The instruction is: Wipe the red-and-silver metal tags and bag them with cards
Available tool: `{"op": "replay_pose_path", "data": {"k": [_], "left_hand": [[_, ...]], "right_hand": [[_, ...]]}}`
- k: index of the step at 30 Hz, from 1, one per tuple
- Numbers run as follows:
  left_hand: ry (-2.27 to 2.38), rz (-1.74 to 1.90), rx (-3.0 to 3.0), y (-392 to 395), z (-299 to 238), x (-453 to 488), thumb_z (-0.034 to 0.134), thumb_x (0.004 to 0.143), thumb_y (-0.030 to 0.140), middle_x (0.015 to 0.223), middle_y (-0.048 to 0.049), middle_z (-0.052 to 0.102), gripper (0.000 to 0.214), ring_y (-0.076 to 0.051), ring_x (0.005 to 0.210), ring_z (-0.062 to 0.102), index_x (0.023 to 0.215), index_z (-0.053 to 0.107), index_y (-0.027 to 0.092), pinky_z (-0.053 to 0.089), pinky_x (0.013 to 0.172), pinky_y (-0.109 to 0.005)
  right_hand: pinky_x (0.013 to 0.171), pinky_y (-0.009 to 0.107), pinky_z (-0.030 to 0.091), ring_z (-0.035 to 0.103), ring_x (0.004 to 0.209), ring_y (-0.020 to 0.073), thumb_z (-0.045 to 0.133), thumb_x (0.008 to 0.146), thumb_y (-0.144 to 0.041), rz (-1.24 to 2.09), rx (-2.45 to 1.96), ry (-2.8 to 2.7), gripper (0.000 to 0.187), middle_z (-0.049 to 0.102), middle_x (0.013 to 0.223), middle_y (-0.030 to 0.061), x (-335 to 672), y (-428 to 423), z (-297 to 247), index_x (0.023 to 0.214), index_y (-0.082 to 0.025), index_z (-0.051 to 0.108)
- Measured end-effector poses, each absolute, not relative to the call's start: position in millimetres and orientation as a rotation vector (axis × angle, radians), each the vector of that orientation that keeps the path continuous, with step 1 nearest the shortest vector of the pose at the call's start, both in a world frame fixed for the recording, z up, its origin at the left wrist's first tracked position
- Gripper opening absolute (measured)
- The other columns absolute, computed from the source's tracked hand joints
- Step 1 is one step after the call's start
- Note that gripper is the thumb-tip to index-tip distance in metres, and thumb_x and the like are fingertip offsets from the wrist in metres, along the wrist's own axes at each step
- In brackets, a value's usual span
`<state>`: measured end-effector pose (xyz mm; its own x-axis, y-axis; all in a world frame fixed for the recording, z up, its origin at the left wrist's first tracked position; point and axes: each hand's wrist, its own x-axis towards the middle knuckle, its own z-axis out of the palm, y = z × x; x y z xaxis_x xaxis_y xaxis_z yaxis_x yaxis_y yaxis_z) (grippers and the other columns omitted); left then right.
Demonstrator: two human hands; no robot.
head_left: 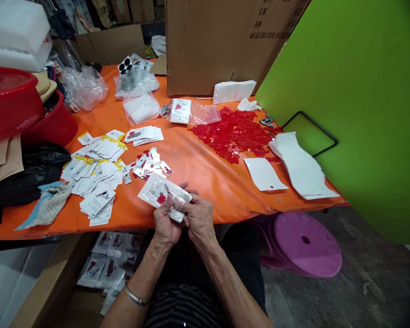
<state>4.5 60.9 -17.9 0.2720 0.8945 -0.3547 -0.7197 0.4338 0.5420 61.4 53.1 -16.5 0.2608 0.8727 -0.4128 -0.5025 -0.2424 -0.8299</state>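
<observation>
Both hands hold one clear plastic packet above the front edge of the orange-covered table. A printed card and a small red piece show through its film. My left hand pinches the packet's near side, thumb on top. My right hand grips its right end, with the fingers partly hidden behind it. Just beyond the packet lies a loose heap of small red-and-white printed cards. To the left are piles of white instruction cards, some with yellow edges. A large spread of flat red pieces covers the table's right side.
Below the table at left, an open carton holds several filled packets. White sheets lie at the right edge, above a purple stool. Red baskets stand at left. A big cardboard box stands at the back.
</observation>
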Motion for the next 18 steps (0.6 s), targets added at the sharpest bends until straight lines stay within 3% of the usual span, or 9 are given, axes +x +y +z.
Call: {"op": "replay_pose_path", "data": {"k": [4,6,11,14,18], "left_hand": [[0.701,1.076,0.186,60.4,-18.4,6.9,0.073,0.059,0.041,0.101,-0.015,0.067,0.055,-0.03,0.1,0.06,0.102,0.064,0.008,0.049,0.083,-0.038],[0.742,1.103,0.159,62.6,-18.5,4.8,0.073,0.059,0.038,0.095,-0.013,0.069,0.047,-0.029,0.1,0.061,0.095,0.066,0.009,0.049,0.085,-0.036],[0.893,1.152,0.191,69.7,-18.8,-0.9,0.068,0.054,0.015,0.082,-0.0083,0.071,0.026,-0.024,0.082,0.066,0.08,0.067,0.01,0.053,0.074,-0.034],[0.98,1.154,0.235,70.9,-18.6,-0.6,0.07,0.05,0.009,0.073,-0.0037,0.069,0.026,-0.019,0.069,0.066,0.075,0.065,0.011,0.053,0.066,-0.028],[1.044,1.16,0.356,71.1,-16.2,-0.4,0.077,0.041,0.005,0.073,0.0001,0.068,0.048,-0.015,0.063,0.064,0.086,0.062,0.013,0.049,0.053,-0.022]], "right_hand": [[0.046,0.021,0.038,0.044,0.049,0.0087,0.069,0.054,-0.029,1.039,-1.461,-0.529,0.02,0.05,0.05,-0.0051,60.1,58.2,-18.0,0.049,-0.016,0.054],[0.049,0.022,0.04,0.046,0.051,0.0098,0.066,0.056,-0.029,1.127,-1.414,-0.554,0.016,0.053,0.053,-0.0042,63.8,58.1,-15.2,0.054,-0.017,0.057],[0.049,0.024,0.042,0.05,0.049,0.0106,0.06,0.056,-0.026,1.555,-1.084,-0.419,0.019,0.059,0.056,-0.0008,87.4,56.4,-2.8,0.069,-0.014,0.064],[0.041,0.022,0.037,0.045,0.041,0.0089,0.066,0.057,-0.032,1.447,-1.211,-0.464,0.019,0.054,0.048,-0.0025,95.6,61.9,-2.1,0.061,-0.014,0.061],[0.039,0.021,0.03,0.038,0.038,0.0065,0.069,0.054,-0.029,1.235,-1.443,-0.593,0.021,0.046,0.04,-0.0067,94.9,73.6,-9.5,0.049,-0.016,0.054]]}}
